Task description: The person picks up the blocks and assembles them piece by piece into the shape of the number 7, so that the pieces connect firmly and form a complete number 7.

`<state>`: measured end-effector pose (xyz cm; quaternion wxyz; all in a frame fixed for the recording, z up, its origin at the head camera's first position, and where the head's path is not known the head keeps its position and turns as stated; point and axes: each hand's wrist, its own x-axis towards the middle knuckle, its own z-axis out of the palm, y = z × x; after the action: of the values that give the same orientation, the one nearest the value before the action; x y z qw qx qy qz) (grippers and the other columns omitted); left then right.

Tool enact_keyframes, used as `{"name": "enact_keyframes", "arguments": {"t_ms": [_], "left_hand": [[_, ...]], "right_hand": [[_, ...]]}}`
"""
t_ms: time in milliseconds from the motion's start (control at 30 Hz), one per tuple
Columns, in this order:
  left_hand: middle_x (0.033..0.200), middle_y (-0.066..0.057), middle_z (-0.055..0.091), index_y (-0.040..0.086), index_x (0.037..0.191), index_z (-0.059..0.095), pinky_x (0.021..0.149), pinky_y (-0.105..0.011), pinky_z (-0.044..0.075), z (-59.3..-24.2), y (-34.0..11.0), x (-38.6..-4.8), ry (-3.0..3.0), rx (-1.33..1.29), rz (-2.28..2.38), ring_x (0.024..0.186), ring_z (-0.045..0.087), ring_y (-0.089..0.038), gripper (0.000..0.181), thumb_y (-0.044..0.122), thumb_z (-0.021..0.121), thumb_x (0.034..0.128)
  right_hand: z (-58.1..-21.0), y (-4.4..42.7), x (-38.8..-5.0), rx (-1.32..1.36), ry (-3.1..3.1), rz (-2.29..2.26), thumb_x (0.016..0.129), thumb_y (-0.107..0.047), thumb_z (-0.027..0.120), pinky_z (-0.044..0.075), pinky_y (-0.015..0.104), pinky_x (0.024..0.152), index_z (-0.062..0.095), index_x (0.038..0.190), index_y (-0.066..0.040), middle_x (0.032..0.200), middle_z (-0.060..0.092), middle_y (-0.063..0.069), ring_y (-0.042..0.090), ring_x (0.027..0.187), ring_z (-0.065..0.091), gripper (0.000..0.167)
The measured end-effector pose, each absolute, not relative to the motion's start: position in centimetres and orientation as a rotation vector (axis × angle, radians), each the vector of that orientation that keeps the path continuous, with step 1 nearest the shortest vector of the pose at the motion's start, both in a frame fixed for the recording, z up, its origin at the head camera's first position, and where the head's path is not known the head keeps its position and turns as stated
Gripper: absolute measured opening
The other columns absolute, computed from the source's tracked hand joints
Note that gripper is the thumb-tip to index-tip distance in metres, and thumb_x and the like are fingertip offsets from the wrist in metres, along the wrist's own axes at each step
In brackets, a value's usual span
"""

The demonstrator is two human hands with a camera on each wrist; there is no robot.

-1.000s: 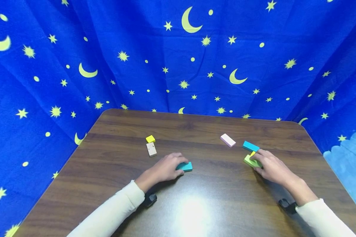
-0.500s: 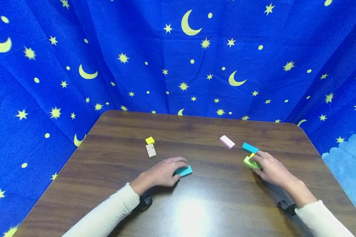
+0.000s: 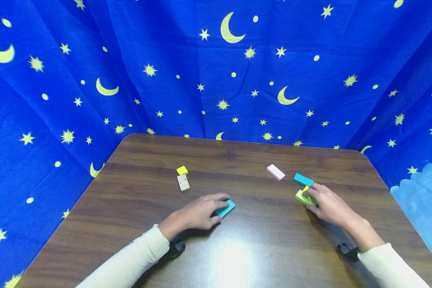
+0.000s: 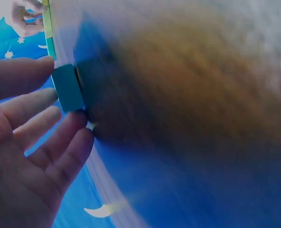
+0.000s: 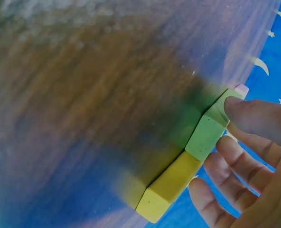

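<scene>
On the table point(image 3: 237, 158), left fingers point(image 3: 219, 197) hold a teal block point(image 3: 228, 206).

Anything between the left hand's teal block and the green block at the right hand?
Nothing visible, only tabletop between the teal block and the green block. The pink block lies farther back, off that straight line.

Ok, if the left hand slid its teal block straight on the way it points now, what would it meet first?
Past bare table, the left hand would probably push its teal block into the blue block; the pink block lies close to that line, so depth leaves it uncertain.
</scene>
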<state>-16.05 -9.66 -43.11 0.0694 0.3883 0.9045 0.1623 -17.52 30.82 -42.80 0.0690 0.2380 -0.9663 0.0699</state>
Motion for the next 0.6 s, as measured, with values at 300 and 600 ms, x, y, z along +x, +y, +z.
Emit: {"name": "enact_keyframes", "arguments": {"t_ms": [300, 600], "left_hand": [[0.149, -0.005, 0.052, 0.008, 0.135, 0.061, 0.106, -0.039, 0.05, -43.2, -9.59, -16.2, 2.698, 1.214, 0.523, 0.132, 0.055, -0.023, 0.041, 0.014, 0.064, 0.0949], [0.148, -0.005, 0.054, 0.008, 0.133, 0.063, 0.103, -0.038, 0.052, -43.2, -9.31, -16.05, 2.688, 1.186, 0.568, 0.13, 0.057, -0.022, 0.039, 0.015, 0.065, 0.0947]], "right_hand": [[-42.8, 30.82, -17.47, 0.704, -2.932, 0.207, 0.076, -0.006, 0.081, 0.051, 0.058, 0.091, 0.07, 0.108, -0.003, 0.11, 0.065, 0.018, 0.04, 0.107, 0.062, 0.034], [-42.71, 30.73, -17.33, 0.687, -2.953, 0.199, 0.076, -0.006, 0.08, 0.051, 0.059, 0.092, 0.069, 0.112, -0.002, 0.112, 0.064, 0.019, 0.041, 0.109, 0.061, 0.038]]}}
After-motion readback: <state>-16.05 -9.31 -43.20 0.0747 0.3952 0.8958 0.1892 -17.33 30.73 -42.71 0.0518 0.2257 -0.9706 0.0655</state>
